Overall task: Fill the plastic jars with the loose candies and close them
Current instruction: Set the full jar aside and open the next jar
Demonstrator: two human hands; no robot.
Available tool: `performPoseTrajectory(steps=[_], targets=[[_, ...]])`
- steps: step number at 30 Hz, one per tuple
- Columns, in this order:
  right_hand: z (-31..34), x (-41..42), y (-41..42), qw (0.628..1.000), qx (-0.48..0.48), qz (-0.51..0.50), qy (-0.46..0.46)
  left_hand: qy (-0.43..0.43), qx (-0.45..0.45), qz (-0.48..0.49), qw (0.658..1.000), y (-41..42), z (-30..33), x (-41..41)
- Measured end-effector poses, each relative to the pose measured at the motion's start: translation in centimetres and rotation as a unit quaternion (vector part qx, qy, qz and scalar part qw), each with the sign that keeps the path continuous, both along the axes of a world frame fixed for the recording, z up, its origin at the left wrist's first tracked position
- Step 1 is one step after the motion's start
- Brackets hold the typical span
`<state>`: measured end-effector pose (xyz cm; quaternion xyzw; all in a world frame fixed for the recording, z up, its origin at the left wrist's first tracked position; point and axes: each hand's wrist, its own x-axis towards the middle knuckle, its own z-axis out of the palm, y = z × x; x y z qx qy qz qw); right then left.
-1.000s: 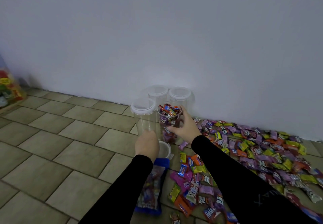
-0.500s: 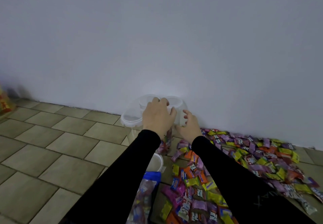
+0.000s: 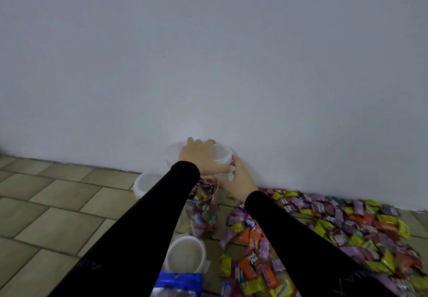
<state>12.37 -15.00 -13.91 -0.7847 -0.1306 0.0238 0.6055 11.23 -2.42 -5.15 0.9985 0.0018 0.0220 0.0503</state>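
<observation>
While the left forearm reaches over the open, candy-filled jar point(image 3: 203, 206), a sleeve brush risks tipping it, judging by how near they lie. Left hand point(image 3: 201, 156): fingers spread, resting on the lid of a closed jar point(image 3: 221, 157) by the wall. Right hand point(image 3: 238, 178): fingers curved against that jar's side; grip uncertain. Filled jar: below both hands, uncapped. Loose lid point(image 3: 186, 254): floor, nearer the person. Loose candies point(image 3: 347, 225): heaped right.

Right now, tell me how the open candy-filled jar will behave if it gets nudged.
The candy-filled jar is tall and narrow, so it may tip. It looks full nearly to the rim, so probably heavy enough to resist light bumps. With no lid on, a fall would likely spill candies onto the floor.
</observation>
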Motion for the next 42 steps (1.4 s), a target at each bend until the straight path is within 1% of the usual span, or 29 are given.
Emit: performPoseTrajectory(steps=[2,8,16,20,23,26,30,32,34,38,42], targets=[[-0.3,0.4,0.3,1.0,0.017,0.0,-0.001,-0.001,0.003,-0.003,1.0,0.1,-0.3,0.3],[-0.5,0.3,0.4,0.999,0.021,-0.031,-0.026,-0.035,-0.017,-0.016,0.999,0.1,0.0,-0.1],[2.4,-2.9,-2.1,0.993,0.056,-0.042,-0.099,-0.11,-0.11,-0.045,0.987,-1.6,2.5,-3.1],[3.8,-5.3,-4.0,0.987,0.065,-0.063,-0.13,-0.12,-0.183,-0.062,0.974,-3.8,4.4,-5.7],[5.0,-7.8,-5.8,0.982,0.073,-0.07,-0.161,-0.104,-0.249,-0.066,0.961,-5.6,5.3,-7.9],[5.5,-10.6,-8.1,0.978,0.086,-0.085,-0.169,-0.09,-0.294,-0.076,0.949,-7.9,6.1,-10.7],[5.4,-14.1,-11.4,0.976,0.087,-0.1,-0.174,-0.073,-0.383,-0.074,0.918,-10.8,6.8,-13.5],[5.0,-16.2,-13.6,0.975,0.087,-0.104,-0.174,-0.095,-0.391,-0.088,0.911,-12.9,6.9,-15.2],[4.5,-18.1,-15.7,0.977,0.083,-0.101,-0.171,-0.097,-0.374,-0.092,0.918,-14.7,6.6,-16.6],[4.2,-21.9,-20.1,0.977,0.076,-0.101,-0.172,-0.051,-0.348,-0.096,0.931,-18.5,4.9,-18.3],[3.4,-24.4,-24.0,0.976,0.05,-0.11,-0.179,0.001,-0.381,-0.083,0.921,-21.8,3.4,-20.0]])
